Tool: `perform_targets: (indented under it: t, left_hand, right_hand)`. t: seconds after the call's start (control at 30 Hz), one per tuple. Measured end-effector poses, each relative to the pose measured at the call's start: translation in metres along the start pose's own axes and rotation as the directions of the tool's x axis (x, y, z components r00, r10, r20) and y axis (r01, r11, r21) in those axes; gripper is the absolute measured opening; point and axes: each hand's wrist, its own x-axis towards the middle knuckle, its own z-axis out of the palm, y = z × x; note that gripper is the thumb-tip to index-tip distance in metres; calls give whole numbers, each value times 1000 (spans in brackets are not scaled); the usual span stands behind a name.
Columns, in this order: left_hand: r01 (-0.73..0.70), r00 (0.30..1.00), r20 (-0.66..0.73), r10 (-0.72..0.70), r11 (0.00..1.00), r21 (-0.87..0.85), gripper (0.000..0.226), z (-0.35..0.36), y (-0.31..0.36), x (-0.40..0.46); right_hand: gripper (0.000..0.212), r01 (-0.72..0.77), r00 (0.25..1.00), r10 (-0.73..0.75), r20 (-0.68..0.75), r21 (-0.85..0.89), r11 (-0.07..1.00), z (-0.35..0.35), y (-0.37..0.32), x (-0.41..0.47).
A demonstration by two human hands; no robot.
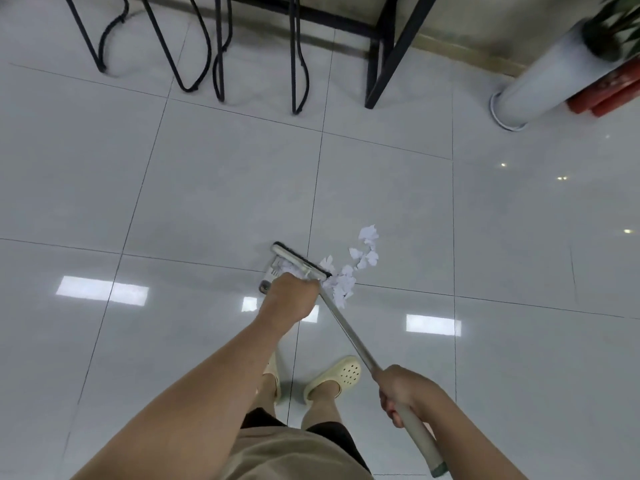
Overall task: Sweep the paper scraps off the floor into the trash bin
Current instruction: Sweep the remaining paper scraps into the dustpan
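Note:
White paper scraps (347,283) lie in a loose trail on the grey tiled floor (207,188), running up to a larger piece (368,233). The broom head (300,260), a grey bar with black bristles, rests on the floor just left of the scraps. Its long handle (349,336) slants down to my right hand (403,393), which grips it near the top. My left hand (290,297) is curled round something hidden, just above a light dustpan (268,279). A few scraps (286,267) sit between the pan and the broom head. No trash bin is in view.
Black metal chair and table legs (298,64) stand along the far wall. A tall white planter (540,81) with a plant stands at the back right, red objects (609,91) beside it. My feet in pale clogs (334,375) are just behind the broom.

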Motion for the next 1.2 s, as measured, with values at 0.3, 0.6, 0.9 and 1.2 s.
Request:
perform_targets:
  t: [0.3,0.6,0.9,1.2]
  left_hand:
    - [-37,999,35,30,967,252,27,-44,-26,-2]
    - [-235,969,223,108,690,685,25,-64,-33,-11]
    - [-238,967,228,110,705,668,47,0,-18,17]
    - [-238,959,258,117,825,513,19,48,21,14]
  right_hand:
    - [48,114,989,-99,-114,134,984,-20,47,-32]
    - [53,141,960,-57,-276,298,944,-65,39,8]
    - [27,140,971,-57,-232,363,921,-84,-17,63]
    - [34,-31,1000,31,3,152,988,-25,55,65]
